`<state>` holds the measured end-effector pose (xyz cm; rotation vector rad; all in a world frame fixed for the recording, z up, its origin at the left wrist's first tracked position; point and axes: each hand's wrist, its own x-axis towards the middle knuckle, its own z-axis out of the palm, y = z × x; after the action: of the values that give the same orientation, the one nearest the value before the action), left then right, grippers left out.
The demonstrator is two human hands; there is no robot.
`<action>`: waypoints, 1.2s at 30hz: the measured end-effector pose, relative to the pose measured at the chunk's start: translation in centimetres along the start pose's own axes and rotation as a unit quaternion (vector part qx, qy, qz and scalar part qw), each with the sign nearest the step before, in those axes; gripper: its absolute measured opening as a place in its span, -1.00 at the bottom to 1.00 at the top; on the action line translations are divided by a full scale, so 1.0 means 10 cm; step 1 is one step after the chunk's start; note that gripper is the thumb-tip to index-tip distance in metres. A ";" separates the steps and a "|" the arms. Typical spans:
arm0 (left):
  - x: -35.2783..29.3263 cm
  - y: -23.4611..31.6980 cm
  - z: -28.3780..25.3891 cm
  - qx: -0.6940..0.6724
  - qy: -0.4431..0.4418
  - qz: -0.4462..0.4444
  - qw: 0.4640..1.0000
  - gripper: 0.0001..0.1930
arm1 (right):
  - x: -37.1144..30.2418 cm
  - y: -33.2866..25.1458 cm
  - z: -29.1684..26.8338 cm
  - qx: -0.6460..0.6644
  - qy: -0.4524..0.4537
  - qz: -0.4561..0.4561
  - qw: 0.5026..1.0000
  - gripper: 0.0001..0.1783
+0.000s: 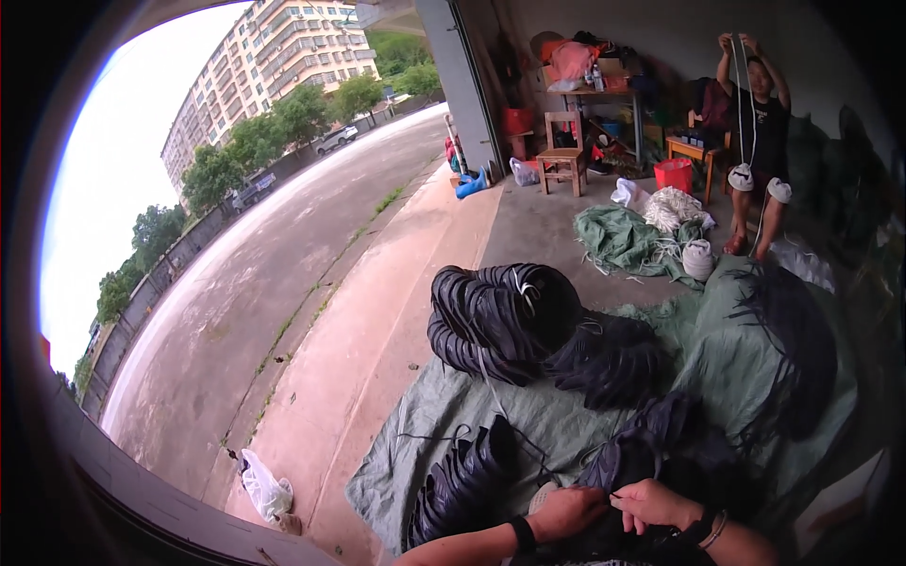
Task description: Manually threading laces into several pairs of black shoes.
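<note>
My left hand [566,512] is closed at the lower middle, its fingers bent toward my right hand. Thumb and fingers of my right hand [658,505] pinch together close beside it; what either one grips is too small or hidden to make out. Dark fabric [625,459] lies just beyond and beneath both. A pale rounded piece [541,494] peeks out by my left wrist. To the left rests a curved stack of dark nested pieces [462,483]. Farther off sits a large tied bundle of similar dark pieces [505,325], with a white cord on top.
A green tarp [392,472] lies under the stacks. At right, dark strands [797,349] drape over a green-covered heap [722,354]. Beyond, a seated person [766,118] holds up white cords. A wooden chair [563,160], red bucket [673,175] and white plastic bag [266,488] stand around.
</note>
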<state>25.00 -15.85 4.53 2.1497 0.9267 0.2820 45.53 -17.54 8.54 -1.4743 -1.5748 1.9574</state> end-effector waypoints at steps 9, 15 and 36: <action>0.26 0.02 -0.17 0.272 -0.016 0.159 0.949 -0.62 | 0.05 0.20 0.15 -0.204 0.094 -0.063 0.972 -0.78; 0.43 0.09 -0.25 0.280 -0.113 0.117 0.946 -0.68 | 0.08 0.35 0.19 -0.367 0.234 -0.255 0.864 -0.84; 0.23 0.00 -0.05 0.073 0.041 0.146 0.986 -0.69 | 0.06 -0.22 -1.05 -0.481 0.414 -0.223 0.740 -0.88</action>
<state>26.38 -13.94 4.67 2.4264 0.6927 0.4630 52.74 -9.89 10.89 -1.6198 -2.1735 0.0071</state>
